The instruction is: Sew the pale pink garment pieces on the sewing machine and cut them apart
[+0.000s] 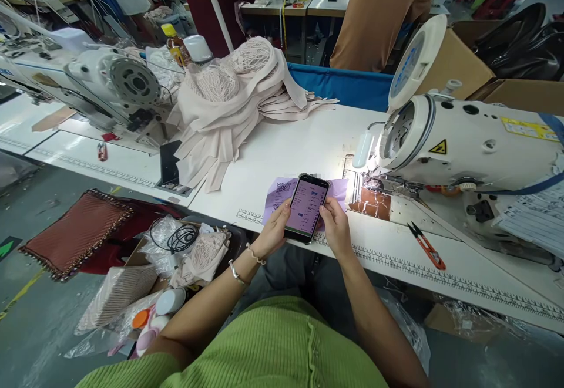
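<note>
A black phone [305,207] with a lit screen is held between both hands above the front edge of the white table. My left hand [275,228] grips its left side, and my right hand [335,223] holds its right edge with the thumb over the front. Beneath the phone lies a purple paper [277,191] with printed codes on it. To the right, the needle area of a white sewing machine [462,135] stands close to my right hand. Red-handled thread snips [427,247] rest on the table further right.
Beige fabric pieces [229,106] are heaped at the back left of the table [282,147], beside a second sewing machine [110,80]. Bottles stand behind the heap. Two people are beyond the table. On the floor at left are a red cushion [81,229] and a filled box.
</note>
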Tool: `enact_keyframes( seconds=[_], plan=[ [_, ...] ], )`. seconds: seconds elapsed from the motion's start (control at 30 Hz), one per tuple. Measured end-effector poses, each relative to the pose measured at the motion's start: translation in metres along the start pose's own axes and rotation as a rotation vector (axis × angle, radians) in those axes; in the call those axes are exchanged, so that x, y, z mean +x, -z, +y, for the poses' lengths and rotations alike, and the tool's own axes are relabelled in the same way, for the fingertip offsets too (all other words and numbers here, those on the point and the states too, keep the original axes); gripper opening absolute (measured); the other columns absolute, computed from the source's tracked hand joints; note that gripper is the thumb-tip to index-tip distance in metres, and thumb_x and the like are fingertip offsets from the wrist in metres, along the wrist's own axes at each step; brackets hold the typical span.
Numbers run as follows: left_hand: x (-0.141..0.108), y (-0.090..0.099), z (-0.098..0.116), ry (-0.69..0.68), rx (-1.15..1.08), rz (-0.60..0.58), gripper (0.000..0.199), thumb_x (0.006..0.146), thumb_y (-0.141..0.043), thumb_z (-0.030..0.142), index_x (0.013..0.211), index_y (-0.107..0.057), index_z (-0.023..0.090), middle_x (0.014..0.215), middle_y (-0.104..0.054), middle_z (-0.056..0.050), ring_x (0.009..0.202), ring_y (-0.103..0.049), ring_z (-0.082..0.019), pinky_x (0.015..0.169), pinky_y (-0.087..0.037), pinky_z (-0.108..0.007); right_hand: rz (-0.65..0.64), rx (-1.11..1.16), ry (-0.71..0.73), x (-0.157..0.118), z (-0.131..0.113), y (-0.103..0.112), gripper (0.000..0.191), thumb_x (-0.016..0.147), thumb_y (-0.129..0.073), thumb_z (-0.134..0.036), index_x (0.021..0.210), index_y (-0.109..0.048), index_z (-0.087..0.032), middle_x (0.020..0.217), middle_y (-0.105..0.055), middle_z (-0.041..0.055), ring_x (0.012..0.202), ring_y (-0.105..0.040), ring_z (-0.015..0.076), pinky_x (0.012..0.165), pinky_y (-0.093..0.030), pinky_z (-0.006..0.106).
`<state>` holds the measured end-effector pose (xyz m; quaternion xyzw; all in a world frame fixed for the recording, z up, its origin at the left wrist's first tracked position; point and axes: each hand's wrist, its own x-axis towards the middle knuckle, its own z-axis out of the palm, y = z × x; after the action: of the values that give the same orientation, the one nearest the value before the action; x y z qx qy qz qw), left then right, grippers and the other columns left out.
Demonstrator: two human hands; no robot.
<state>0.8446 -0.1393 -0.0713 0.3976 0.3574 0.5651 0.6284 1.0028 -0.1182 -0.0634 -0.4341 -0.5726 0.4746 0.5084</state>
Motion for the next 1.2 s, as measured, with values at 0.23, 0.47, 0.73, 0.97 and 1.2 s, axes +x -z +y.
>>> enact_keyframes(
  seconds=[0.23, 0.47, 0.73, 0.97, 1.2],
  plan=[
    [-0.001, -0.001, 0.004, 0.014, 0.008, -0.019, 0.065, 0.082, -0.063, 0.065, 0.131, -0.060, 0.022, 0.131, -0.063, -0.009, 0.127, -0.053, -0.031, 0.104, -0.049, -0.045, -0.018, 0.024, 0.010, 0.000, 0.000, 0.000, 0.029, 0.091, -0.050, -0.048, 0.102, -0.059, -0.022, 0.084, -0.067, 0.0019, 0.074, -0.061, 0.0186, 0.060, -0.048, 0.029],
    [-0.002, -0.001, 0.005, 0.034, 0.010, -0.016, 0.062, 0.083, -0.063, 0.063, 0.131, -0.060, 0.023, 0.133, -0.061, -0.009, 0.128, -0.052, -0.032, 0.105, -0.048, -0.046, -0.012, -0.006, 0.006, 0.001, 0.001, 0.001, 0.032, 0.090, -0.052, -0.053, 0.098, -0.058, -0.022, 0.082, -0.066, 0.0020, 0.072, -0.060, 0.0177, 0.060, -0.049, 0.028],
    [-0.002, 0.002, 0.006, 0.063, -0.054, -0.083, 0.057, 0.082, -0.070, 0.053, 0.130, -0.060, 0.024, 0.131, -0.062, -0.009, 0.125, -0.055, -0.034, 0.105, -0.045, -0.049, 0.041, -0.022, 0.011, 0.001, -0.002, 0.002, 0.030, 0.092, -0.047, -0.050, 0.089, -0.058, -0.022, 0.071, -0.057, -0.0012, 0.062, -0.049, 0.0148, 0.055, -0.042, 0.027],
    [0.001, 0.015, 0.007, 0.037, 0.080, -0.257, 0.077, 0.069, -0.083, 0.024, 0.139, -0.050, 0.025, 0.140, -0.054, -0.010, 0.127, -0.052, -0.033, 0.108, -0.042, -0.046, 0.056, -0.053, 0.003, 0.001, -0.003, 0.002, 0.031, 0.092, -0.045, -0.048, 0.091, -0.060, -0.021, 0.071, -0.057, -0.0019, 0.063, -0.049, 0.0145, 0.058, -0.040, 0.026],
    [-0.001, 0.015, 0.007, 0.041, 0.081, -0.277, 0.074, 0.075, -0.080, 0.028, 0.141, -0.046, 0.026, 0.141, -0.053, -0.011, 0.127, -0.052, -0.033, 0.107, -0.042, -0.046, 0.026, -0.051, 0.020, 0.000, -0.004, 0.001, 0.034, 0.093, -0.046, -0.052, 0.097, -0.061, -0.021, 0.076, -0.064, 0.0000, 0.069, -0.056, 0.0170, 0.062, -0.046, 0.028]
  ],
)
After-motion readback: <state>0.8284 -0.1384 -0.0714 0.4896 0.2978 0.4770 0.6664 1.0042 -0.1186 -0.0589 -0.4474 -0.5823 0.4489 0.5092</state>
